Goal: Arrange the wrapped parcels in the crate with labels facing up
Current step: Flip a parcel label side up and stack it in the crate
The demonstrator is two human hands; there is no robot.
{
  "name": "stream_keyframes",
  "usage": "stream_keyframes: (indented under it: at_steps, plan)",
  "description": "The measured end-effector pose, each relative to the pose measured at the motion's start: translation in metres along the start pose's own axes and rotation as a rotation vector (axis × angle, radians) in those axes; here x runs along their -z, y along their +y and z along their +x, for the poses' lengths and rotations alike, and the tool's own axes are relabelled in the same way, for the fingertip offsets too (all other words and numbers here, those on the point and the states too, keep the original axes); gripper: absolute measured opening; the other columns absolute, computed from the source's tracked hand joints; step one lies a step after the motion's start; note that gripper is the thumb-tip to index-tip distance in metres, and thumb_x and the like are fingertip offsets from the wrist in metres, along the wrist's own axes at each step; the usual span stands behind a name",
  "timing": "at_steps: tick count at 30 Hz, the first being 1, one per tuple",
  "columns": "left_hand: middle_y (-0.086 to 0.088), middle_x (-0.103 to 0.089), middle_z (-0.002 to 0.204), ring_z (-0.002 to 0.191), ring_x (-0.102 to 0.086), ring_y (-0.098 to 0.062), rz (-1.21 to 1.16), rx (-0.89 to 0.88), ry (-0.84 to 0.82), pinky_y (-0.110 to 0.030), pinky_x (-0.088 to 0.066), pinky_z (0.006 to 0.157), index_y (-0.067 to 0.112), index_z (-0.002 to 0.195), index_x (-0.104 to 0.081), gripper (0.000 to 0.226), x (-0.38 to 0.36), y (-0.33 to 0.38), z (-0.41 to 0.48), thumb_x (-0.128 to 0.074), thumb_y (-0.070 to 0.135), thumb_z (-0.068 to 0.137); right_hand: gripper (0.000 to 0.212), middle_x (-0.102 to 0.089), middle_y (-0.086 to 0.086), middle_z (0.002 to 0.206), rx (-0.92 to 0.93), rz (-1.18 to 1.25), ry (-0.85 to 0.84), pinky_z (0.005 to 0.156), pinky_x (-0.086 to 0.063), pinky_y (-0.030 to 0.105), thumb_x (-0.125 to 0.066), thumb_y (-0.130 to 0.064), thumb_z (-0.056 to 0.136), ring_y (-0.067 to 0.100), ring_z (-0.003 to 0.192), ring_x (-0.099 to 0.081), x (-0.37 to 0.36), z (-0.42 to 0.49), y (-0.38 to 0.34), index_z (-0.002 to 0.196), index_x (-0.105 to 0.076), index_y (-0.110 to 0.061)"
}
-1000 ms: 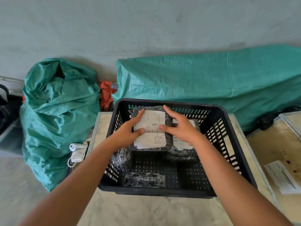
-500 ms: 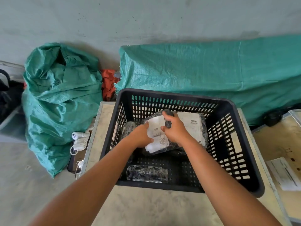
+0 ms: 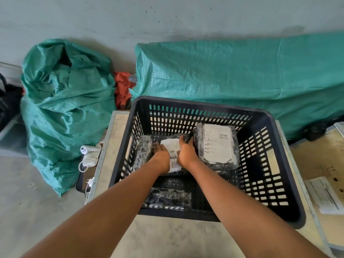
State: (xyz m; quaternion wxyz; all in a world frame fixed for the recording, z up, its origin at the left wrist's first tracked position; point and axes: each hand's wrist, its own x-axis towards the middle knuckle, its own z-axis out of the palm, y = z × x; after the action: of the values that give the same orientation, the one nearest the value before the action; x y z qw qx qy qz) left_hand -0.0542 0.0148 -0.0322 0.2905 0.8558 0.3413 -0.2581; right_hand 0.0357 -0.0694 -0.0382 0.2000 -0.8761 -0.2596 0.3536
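A black slatted crate (image 3: 264, 190) stands on a pale table. Both hands reach down inside it. My left hand (image 3: 161, 155) and my right hand (image 3: 186, 152) grip the two sides of a wrapped parcel (image 3: 172, 154) whose white label with a QR code faces up, low on the crate floor. To its right lies a larger parcel (image 3: 216, 146) with its label up. A dark wrapped parcel (image 3: 144, 149) stands on edge against the left wall. Another dark parcel (image 3: 168, 199) lies at the near wall with no label showing.
The table (image 3: 163, 237) edge runs left of the crate. A green sack (image 3: 63, 108) sits at the left, a green tarp-covered bulk (image 3: 242, 75) behind. A white cabled device (image 3: 89, 155) lies by the sack. A paper sheet (image 3: 327, 196) rests on a board at the right.
Both hands have lowered the labelled parcel from above the crate rim down to the crate floor, left of the larger labelled parcel. The camera has moved closer.
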Motion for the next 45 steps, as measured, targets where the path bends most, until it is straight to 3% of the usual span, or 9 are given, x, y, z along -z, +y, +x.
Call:
stream_keyframes:
  at_steps: [3,8,20,27,31,36,39,41,45]
  plan:
    - [-0.034,0.021,0.159,0.152,0.005,-0.041,0.059,0.033,0.001,-0.042,-0.017,0.122,-0.012,0.151,0.016,0.091,-0.004,0.002,0.008,-0.056,0.005,0.099,0.096,0.037,0.027,0.156,-0.032,-0.17,-0.078,0.11,-0.043,0.042,-0.052,0.014,0.093,0.045,0.146,-0.031,-0.003,0.002,0.003,0.16,0.012,-0.011]
    - [-0.029,0.021,0.161,0.152,0.009,-0.041,0.182,0.029,-0.022,-0.045,-0.017,0.122,-0.007,0.155,0.01,0.094,-0.01,0.003,0.018,-0.062,0.015,0.098,0.088,0.033,0.02,0.161,-0.069,-0.25,-0.12,0.122,-0.02,0.049,-0.051,0.012,0.095,0.045,0.152,0.011,-0.023,0.011,0.007,0.161,0.005,-0.007]
    - [-0.021,0.021,0.164,0.153,0.002,-0.039,0.202,-0.006,0.05,-0.042,-0.025,0.121,0.0,0.158,0.0,0.102,-0.014,-0.003,0.033,-0.074,0.018,0.09,0.083,0.015,0.014,0.168,-0.023,-0.137,0.006,0.122,-0.023,0.037,-0.065,0.004,0.093,0.039,0.154,-0.009,-0.031,0.024,0.023,0.161,-0.02,-0.011]
    - [-0.023,0.013,0.165,0.145,-0.033,-0.035,0.113,-0.147,0.088,-0.033,-0.039,0.112,0.008,0.16,-0.01,0.09,0.011,0.002,0.006,-0.069,0.007,0.092,0.081,0.014,0.012,0.169,-0.008,-0.115,0.016,0.122,-0.025,0.039,-0.064,0.004,0.094,0.037,0.155,-0.008,-0.029,0.019,0.024,0.161,-0.021,-0.013]
    - [-0.015,0.006,0.167,0.153,-0.006,-0.037,0.015,-0.205,0.23,-0.049,-0.021,0.121,0.021,0.159,-0.022,0.084,0.048,-0.001,-0.029,-0.072,0.024,0.091,0.077,0.009,0.015,0.169,0.009,-0.113,0.021,0.122,-0.024,0.04,-0.067,-0.002,0.094,0.039,0.154,-0.008,-0.03,0.014,0.023,0.159,-0.027,-0.013]
    - [-0.006,-0.016,0.167,0.153,-0.013,-0.028,-0.154,-0.354,0.539,-0.034,-0.02,0.113,0.025,0.15,-0.046,0.062,0.095,-0.029,-0.082,-0.07,0.026,0.093,0.057,-0.048,0.017,0.152,0.147,0.093,0.053,0.111,-0.036,0.028,-0.073,-0.015,0.093,0.031,0.135,-0.051,-0.018,0.0,0.015,0.145,-0.052,-0.005]
    - [-0.007,-0.033,0.161,0.151,-0.022,-0.031,-0.187,-0.428,0.696,-0.038,-0.025,0.112,0.019,0.136,-0.063,0.045,0.105,-0.051,-0.103,-0.071,0.017,0.092,0.049,-0.055,0.01,0.147,0.228,0.161,0.117,0.096,-0.047,0.027,-0.067,-0.022,0.098,0.029,0.129,-0.057,-0.009,-0.009,-0.005,0.144,-0.054,-0.014]
    - [-0.01,-0.032,0.162,0.15,-0.021,-0.034,-0.208,-0.384,0.678,-0.045,-0.026,0.116,0.019,0.135,-0.064,0.043,0.105,-0.065,-0.108,-0.071,0.018,0.093,0.047,-0.056,0.005,0.145,0.273,0.212,0.12,0.087,-0.046,0.024,-0.065,-0.03,0.098,0.026,0.128,-0.057,-0.008,-0.017,-0.024,0.143,-0.055,-0.022]
    - [-0.023,-0.016,0.164,0.149,-0.023,-0.039,-0.193,-0.202,0.487,-0.047,-0.027,0.117,0.032,0.149,-0.047,0.06,0.098,-0.082,-0.109,-0.069,0.028,0.093,0.063,-0.046,0.002,0.155,0.396,0.306,-0.051,0.103,-0.035,0.027,-0.07,-0.047,0.092,0.02,0.141,-0.042,-0.021,-0.033,-0.051,0.148,-0.048,-0.027]
